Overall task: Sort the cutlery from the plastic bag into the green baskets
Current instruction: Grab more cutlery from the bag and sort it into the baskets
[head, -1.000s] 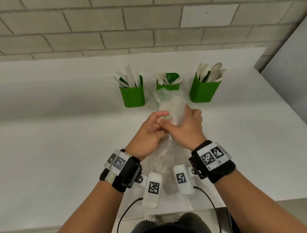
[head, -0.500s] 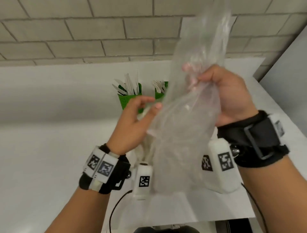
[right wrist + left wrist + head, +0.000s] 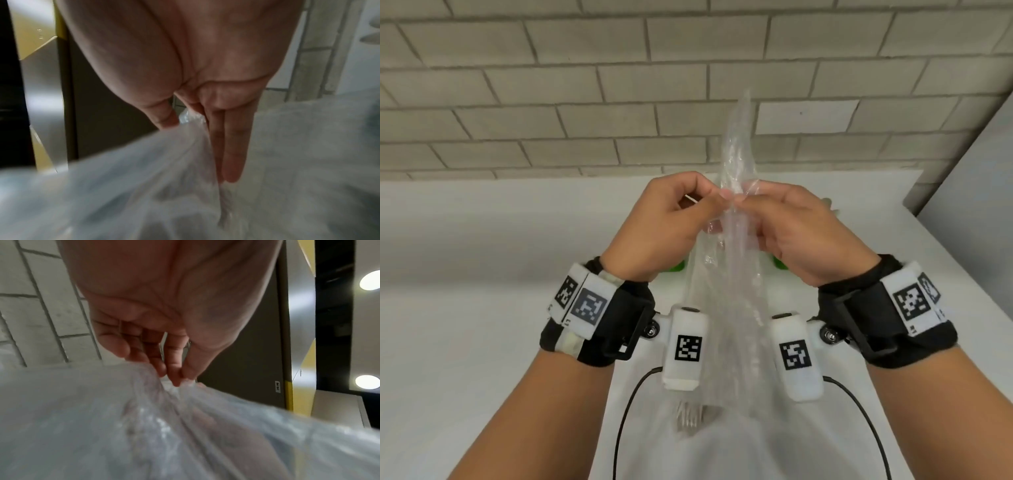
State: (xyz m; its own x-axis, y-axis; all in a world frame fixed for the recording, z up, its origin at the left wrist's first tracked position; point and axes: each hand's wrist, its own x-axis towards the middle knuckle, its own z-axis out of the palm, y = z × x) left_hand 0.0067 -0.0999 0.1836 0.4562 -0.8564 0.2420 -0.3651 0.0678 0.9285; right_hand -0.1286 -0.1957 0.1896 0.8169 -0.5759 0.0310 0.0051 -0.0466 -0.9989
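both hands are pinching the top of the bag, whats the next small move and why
Probably pull the pinches apart to open the plastic bag: the left hand and right hand pinch it close together, and forks show at its bottom.

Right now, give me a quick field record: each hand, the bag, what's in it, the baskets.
left hand: pinches the bag's neck
right hand: pinches the same neck, fingertips meeting the left's
bag: clear plastic, held up above the table, top sticking up past the fingers
contents: forks at the bottom, tines showing; count unclear
baskets: mostly hidden behind hands and bag, only green slivers visible
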